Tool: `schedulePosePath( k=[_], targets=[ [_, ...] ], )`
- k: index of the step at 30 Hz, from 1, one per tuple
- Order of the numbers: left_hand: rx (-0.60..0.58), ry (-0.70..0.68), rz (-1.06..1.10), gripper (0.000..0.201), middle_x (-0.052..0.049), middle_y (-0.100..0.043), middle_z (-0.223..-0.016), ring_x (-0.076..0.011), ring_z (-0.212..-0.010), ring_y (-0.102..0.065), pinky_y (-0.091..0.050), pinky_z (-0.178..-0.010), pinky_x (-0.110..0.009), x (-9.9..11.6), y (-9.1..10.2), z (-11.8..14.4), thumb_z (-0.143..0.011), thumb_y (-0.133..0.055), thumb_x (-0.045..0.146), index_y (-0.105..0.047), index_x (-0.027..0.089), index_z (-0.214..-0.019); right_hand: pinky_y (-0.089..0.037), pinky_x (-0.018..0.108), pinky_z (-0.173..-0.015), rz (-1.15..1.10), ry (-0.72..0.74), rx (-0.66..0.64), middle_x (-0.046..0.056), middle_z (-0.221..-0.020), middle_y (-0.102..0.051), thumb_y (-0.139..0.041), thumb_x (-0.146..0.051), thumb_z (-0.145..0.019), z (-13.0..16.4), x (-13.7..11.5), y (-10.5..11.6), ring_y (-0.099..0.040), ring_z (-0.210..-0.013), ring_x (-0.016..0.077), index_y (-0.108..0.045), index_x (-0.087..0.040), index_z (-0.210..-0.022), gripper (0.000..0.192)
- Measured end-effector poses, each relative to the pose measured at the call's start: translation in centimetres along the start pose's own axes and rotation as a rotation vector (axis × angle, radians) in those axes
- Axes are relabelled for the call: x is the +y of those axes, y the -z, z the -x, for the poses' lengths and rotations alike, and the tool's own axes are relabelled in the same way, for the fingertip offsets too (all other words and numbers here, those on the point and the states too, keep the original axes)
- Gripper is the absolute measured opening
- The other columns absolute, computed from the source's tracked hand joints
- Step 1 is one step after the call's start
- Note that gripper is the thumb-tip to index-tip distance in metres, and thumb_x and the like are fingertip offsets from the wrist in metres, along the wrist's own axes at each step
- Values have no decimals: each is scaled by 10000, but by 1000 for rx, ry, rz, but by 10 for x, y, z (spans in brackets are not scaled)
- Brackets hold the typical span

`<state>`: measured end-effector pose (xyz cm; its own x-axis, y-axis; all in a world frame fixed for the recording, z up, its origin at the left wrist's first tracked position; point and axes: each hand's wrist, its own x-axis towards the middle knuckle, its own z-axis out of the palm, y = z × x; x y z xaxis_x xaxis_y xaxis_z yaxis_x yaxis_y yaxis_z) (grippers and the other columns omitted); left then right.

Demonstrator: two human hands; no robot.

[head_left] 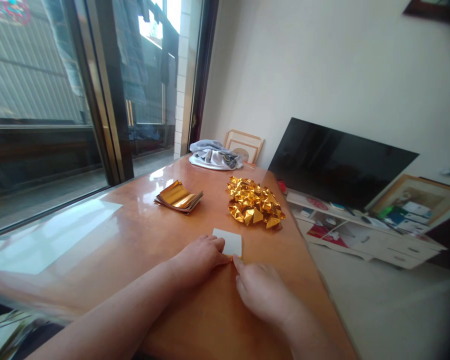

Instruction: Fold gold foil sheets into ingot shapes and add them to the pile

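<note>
- A glossy orange-brown table (142, 235) is seen, lit by daylight from a large sliding glass door (60, 100) on the left.
- A pale wall is seen behind the table, with a framed picture (244, 145) leaned against it and a bundled grey cloth (214, 155) laid at the table's far end.
- On the right, beyond the table edge, a dark flat screen (337, 165) is propped on a low white unit (360, 230).
- A stack of gold foil sheets (179, 196) is laid mid-table; well to its right a heap of folded gold foil pieces (255, 201) is piled.
- A small sheet of paper (229, 241), white side up, is laid flat just in front of the heap, with a gold edge visible at its near side.
- The left hand (200, 259) is laid palm down, fingers curled and pressed on the sheet's near left edge.
- The right hand (262, 290) is held palm down, its forefinger stretched out to the sheet's near edge; nothing is gripped.
</note>
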<state>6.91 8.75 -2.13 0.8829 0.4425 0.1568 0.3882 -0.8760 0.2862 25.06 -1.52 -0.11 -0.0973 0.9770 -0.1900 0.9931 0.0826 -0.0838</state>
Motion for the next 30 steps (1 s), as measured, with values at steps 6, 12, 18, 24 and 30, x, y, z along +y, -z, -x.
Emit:
schedulePosePath(
  k=[6,12,18,24,30],
  targets=[
    [-15,10,-88,233,-52,-606,-912,-228,-827,-520,-364,-780,-344,-1,0,0,-955,-540,307,-763,304,-1025,-497,406,-724,94,-86,-79,196,-1021,-770,-435,-156,-915,3,-4,0,-735,-920,364,-455,-154,-1530,615],
    [-17,-6,-139,252,-55,-604,-922,-232,-831,-520,-340,-736,-338,-1,-2,-1,-970,-534,307,-762,324,-1078,-492,391,-742,65,-105,-45,190,-1025,-772,-442,-221,-946,5,2,7,-735,-929,348,-605,-153,-1399,486],
    [-7,-13,-117,268,-60,-602,-918,-236,-814,-507,-329,-713,-337,-1,-1,-1,-976,-530,320,-760,337,-1111,-480,388,-719,71,-73,85,169,-950,-776,-393,-242,-972,-1,2,7,-734,-875,340,-538,-183,-1456,508],
    [-10,11,-65,270,-56,-605,-937,-230,-878,-519,-353,-754,-332,-1,3,0,-985,-519,354,-761,324,-1099,-493,381,-724,80,-10,-29,185,-976,-770,-399,-200,-954,-1,-8,-1,-735,-886,335,-526,-154,-1456,519],
    [7,34,-78,271,-47,-610,-910,-227,-899,-525,-345,-758,-330,-9,13,10,-959,-547,258,-784,374,-1021,-516,393,-725,118,-16,-75,209,-1021,-765,-387,-197,-956,3,-11,5,-736,-899,334,-411,-132,-1549,597]
  ],
)
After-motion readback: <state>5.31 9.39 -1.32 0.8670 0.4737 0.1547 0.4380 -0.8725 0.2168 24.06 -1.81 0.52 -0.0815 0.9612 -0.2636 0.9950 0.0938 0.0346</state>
